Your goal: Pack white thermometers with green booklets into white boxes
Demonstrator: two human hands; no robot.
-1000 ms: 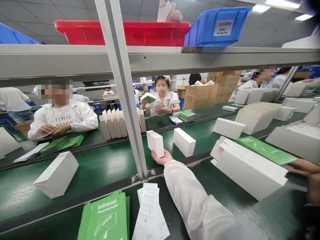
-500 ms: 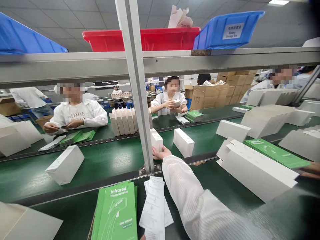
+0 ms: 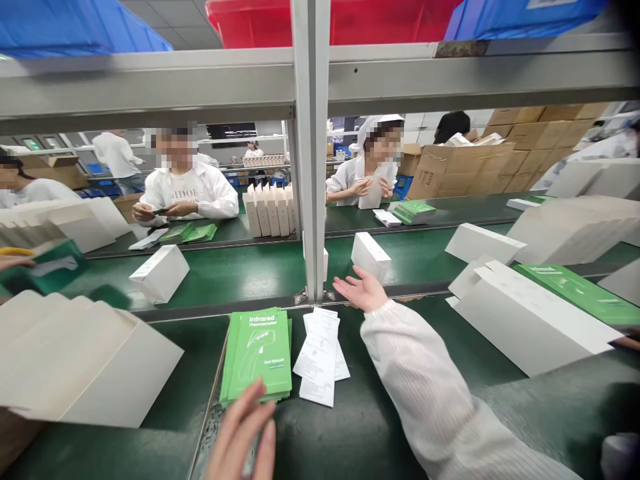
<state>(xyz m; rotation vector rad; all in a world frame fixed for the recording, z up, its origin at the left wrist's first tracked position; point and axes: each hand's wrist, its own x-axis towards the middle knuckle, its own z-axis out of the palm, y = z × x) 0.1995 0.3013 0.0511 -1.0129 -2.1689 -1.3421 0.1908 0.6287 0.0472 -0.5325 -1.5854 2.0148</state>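
My right hand point(image 3: 361, 289), in a white sleeve, is palm up with fingers apart just right of the metal post. It holds nothing and is close to a white box point(image 3: 371, 256) on the green belt. Another white box point(image 3: 325, 264) is mostly hidden behind the post. At the bottom, my left hand point(image 3: 245, 433) is open, its fingertips over the lower edge of a stack of green manuals point(image 3: 257, 353). Printed white leaflets point(image 3: 320, 357) lie just right of the stack.
The metal post point(image 3: 314, 153) rises at the belt's near edge under a shelf beam point(image 3: 200, 83). White cartons point(image 3: 530, 320) stand at right, others point(image 3: 120, 373) at left. Across the belt, people handle items. At far left a person's hand point(image 3: 15, 259) is beside a green item.
My right hand has let go of the white box and drawn back toward me, opening. My left hand has come into view over the manuals. The view has tilted down and shifted left.
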